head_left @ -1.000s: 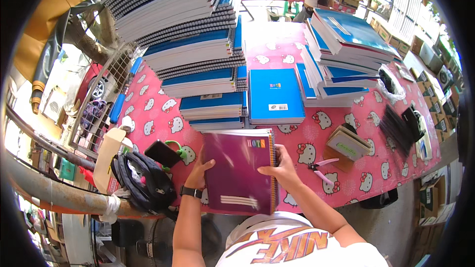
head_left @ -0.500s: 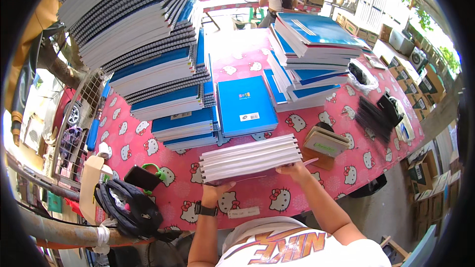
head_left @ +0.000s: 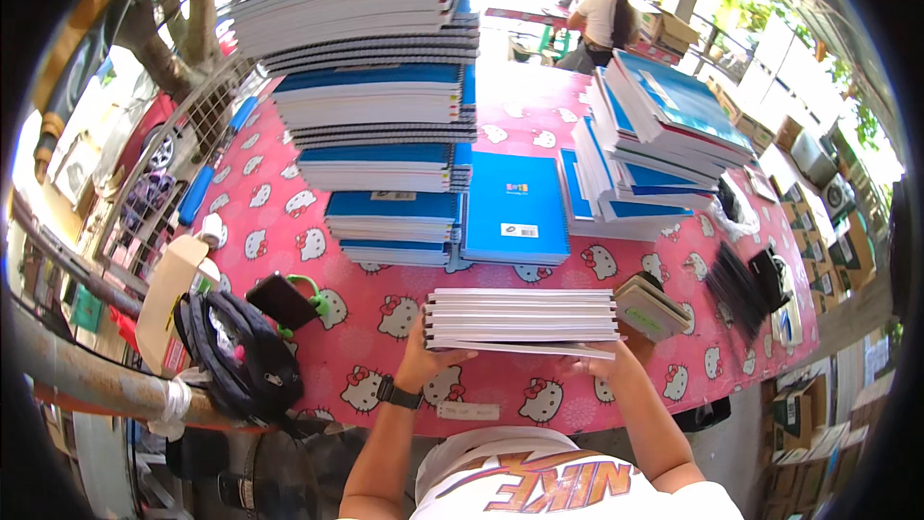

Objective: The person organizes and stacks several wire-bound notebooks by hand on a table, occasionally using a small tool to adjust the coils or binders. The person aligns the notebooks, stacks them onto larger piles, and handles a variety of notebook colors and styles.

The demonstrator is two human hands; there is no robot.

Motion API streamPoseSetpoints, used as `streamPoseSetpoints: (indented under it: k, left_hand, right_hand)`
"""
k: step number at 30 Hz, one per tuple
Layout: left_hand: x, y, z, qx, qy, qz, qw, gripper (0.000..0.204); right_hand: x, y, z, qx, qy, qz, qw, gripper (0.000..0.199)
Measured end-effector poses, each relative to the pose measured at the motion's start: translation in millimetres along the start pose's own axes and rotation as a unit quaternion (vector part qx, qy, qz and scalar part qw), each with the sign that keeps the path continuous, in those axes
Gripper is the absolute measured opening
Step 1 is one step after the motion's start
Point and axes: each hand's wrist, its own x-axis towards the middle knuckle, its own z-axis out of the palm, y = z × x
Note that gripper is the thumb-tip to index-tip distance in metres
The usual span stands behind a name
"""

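A small stack of spiral notebooks (head_left: 520, 320) is between my two hands, its white page edges toward me. My left hand (head_left: 423, 358) grips the stack's left end from below, a dark watch on that wrist. At the right end, my right hand (head_left: 599, 358) holds it in the same way, fingers partly hidden beneath. The lowest sheet or cover hangs slightly apart from the rest. Beyond the stack, a blue-covered notebook (head_left: 517, 207) lies flat on the pink tablecloth (head_left: 385, 284), between a tall notebook pile (head_left: 371, 101) and a shorter, uneven pile (head_left: 654, 135).
A phone (head_left: 282, 300) with a green holder and a black bag (head_left: 241, 356) lie at the left. Right of my hands are a small box of cards (head_left: 653, 308) and a bundle of black wire-like strips (head_left: 736, 289). Two people (head_left: 604, 19) sit at a far table.
The held stack has levelled from a tilt, its page edges now squared toward me. My hands still grip both ends. The whole view has shifted, with the piles appearing further right.
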Motion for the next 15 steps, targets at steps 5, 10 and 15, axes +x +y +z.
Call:
streamPoseSetpoints:
  k: [5,10,15]
  left_hand:
    - [8.7,-4.1,4.7,-0.045,0.002,-0.045,0.998,0.074]
    - [-6.2,11.4,5.6,-0.146,0.001,-0.060,0.987,0.073]
    - [-14.5,53.6,18.7,0.179,-0.099,0.222,0.954,0.053]
  right_hand:
    - [11.9,-18.6,-26.1,0.137,-0.098,0.089,0.982,0.058]
    - [-3.3,-29.9,27.0,0.093,-0.097,0.099,0.986,0.062]
    - [-23.1,-27.3,-19.5,0.107,-0.162,0.058,0.979,0.060]
